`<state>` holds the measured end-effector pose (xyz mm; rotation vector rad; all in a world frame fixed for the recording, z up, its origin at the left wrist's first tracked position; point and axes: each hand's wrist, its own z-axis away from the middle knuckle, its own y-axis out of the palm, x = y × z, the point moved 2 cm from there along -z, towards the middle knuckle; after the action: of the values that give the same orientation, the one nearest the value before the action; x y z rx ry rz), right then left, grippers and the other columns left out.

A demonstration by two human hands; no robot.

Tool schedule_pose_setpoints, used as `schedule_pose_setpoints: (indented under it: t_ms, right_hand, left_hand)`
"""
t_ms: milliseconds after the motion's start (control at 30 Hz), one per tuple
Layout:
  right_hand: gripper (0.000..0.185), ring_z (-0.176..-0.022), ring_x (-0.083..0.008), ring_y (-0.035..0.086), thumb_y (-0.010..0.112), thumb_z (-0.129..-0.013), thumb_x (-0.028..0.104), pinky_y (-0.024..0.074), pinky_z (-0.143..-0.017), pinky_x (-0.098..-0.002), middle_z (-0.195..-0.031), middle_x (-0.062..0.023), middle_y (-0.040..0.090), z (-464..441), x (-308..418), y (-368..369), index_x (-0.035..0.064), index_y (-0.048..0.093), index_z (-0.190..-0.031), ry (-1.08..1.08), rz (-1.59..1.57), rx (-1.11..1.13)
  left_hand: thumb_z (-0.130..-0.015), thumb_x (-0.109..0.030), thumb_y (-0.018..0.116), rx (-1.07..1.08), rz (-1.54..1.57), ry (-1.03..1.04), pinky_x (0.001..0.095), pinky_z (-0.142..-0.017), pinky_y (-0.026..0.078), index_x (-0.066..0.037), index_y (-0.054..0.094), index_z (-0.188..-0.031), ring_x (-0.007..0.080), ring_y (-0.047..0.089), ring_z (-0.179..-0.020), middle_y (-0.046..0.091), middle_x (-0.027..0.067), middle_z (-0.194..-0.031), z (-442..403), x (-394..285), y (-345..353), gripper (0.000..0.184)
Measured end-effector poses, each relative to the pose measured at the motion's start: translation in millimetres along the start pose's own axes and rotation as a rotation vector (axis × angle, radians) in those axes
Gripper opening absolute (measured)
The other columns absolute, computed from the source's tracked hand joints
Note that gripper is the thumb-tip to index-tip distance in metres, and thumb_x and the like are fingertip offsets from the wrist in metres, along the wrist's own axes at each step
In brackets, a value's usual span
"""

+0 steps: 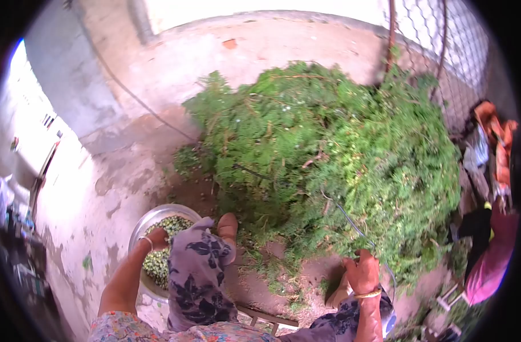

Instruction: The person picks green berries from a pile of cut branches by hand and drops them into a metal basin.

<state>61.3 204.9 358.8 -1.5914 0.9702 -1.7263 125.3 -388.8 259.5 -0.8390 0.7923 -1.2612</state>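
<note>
A wide metal bowl (136,228) on the floor by my left leg holds many small round green fruits (155,264). My left hand (157,238), a bangle at its wrist, is down over the fruits with its fingers curled in; what they hold, if anything, is hidden. In front of me lies a big heap of feathery green leafy branches (334,137). Over its near edge, above my right shoe, my right hand (363,273) has its fingers bent and closed toward the thumb. Anything between those fingers is too small to make out.
A dark cable (351,222) runs across the heap's right side. Another person in a pink garment (494,256) sits at the far right, beside a wire mesh fence (443,40). Below me is part of a low seat frame (266,319). Dark clutter (21,268) stands at left.
</note>
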Motion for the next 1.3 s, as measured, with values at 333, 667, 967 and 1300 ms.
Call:
schedule_pose_setpoints:
  t_ms: [333,667,967,1300]
  right_hand:
    - [0.034,-0.075,-0.0375,0.065,0.069,-0.07,0.019,0.0513,-0.07,-0.0416,-0.078,-0.0236,0.065,2,25,19,-0.0053,0.062,-0.093,-0.076,0.067,0.118]
    - [0.029,-0.075,-0.0458,0.061,0.069,-0.073,0.021,0.0498,-0.067,-0.0477,-0.077,-0.0283,0.062,2,20,15,-0.0029,0.058,-0.086,-0.126,0.016,0.062]
    - [0.034,-0.074,-0.038,0.065,0.069,-0.072,0.014,0.0507,-0.065,-0.0414,-0.076,-0.0241,0.064,10,24,14,-0.0052,0.059,-0.098,-0.085,-0.005,0.112]
    - [0.039,-0.076,-0.0378,0.063,0.069,-0.071,0.008,0.0485,-0.068,-0.0423,-0.085,-0.0225,0.065,9,25,5,-0.0049,0.056,-0.106,-0.147,0.023,0.252]
  left_hand:
    - [-0.068,-0.018,0.065,-0.243,0.434,0.061,0.0398,-0.073,0.05,0.001,0.067,-0.094,0.0344,0.064,-0.077,0.065,0.022,-0.081,-18,-46,-53,0.033]
    - [-0.073,-0.015,0.066,-0.495,-0.008,0.423,0.0332,-0.06,0.049,0.005,0.063,-0.095,0.0203,0.063,-0.063,0.066,0.0153,-0.076,-18,-88,-105,0.029]
    - [-0.078,-0.012,0.066,-0.311,0.338,0.456,0.0286,-0.058,0.05,0.007,0.062,-0.099,0.0155,0.062,-0.06,0.064,0.0103,-0.07,-77,-190,-146,0.029]
    - [-0.074,-0.029,0.071,0.098,0.179,-0.014,0.0429,-0.092,0.045,0.004,0.061,-0.104,0.0397,0.055,-0.106,0.058,0.0259,-0.11,-258,-196,49,0.047]
